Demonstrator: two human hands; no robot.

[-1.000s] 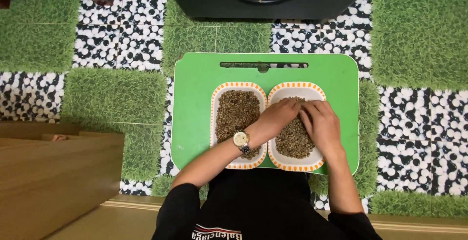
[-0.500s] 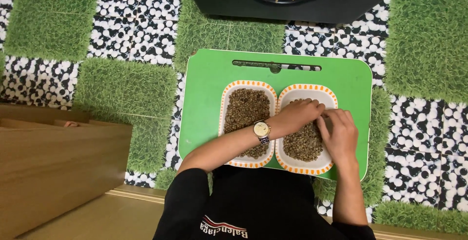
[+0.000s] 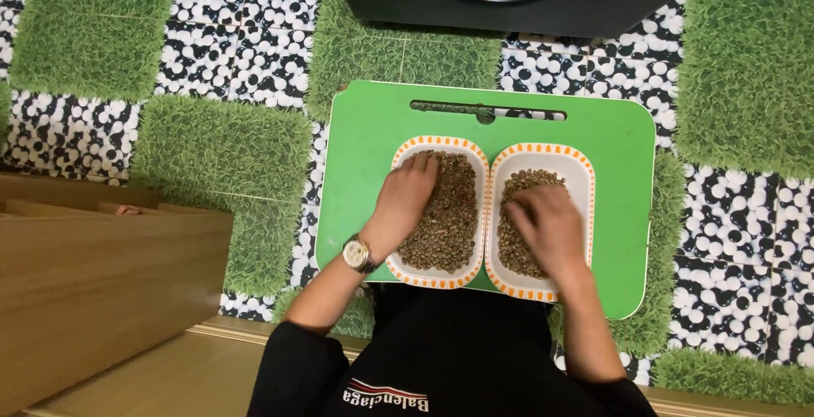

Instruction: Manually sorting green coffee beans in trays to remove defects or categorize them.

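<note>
The left hand [image 3: 407, 201] lies open on beans in the left white tray [image 3: 398, 163]. The right hand [image 3: 547, 226] lies open on beans in the right white tray [image 3: 581, 175]. Both trays sit on a green board [image 3: 365, 154].

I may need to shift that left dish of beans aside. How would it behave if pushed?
The left dish looks shallow and flat-bottomed, so it would probably slide on the smooth green tray, not tip. Its loose beans could shift or spill. It sits against the right dish, likely nudging it.
</note>
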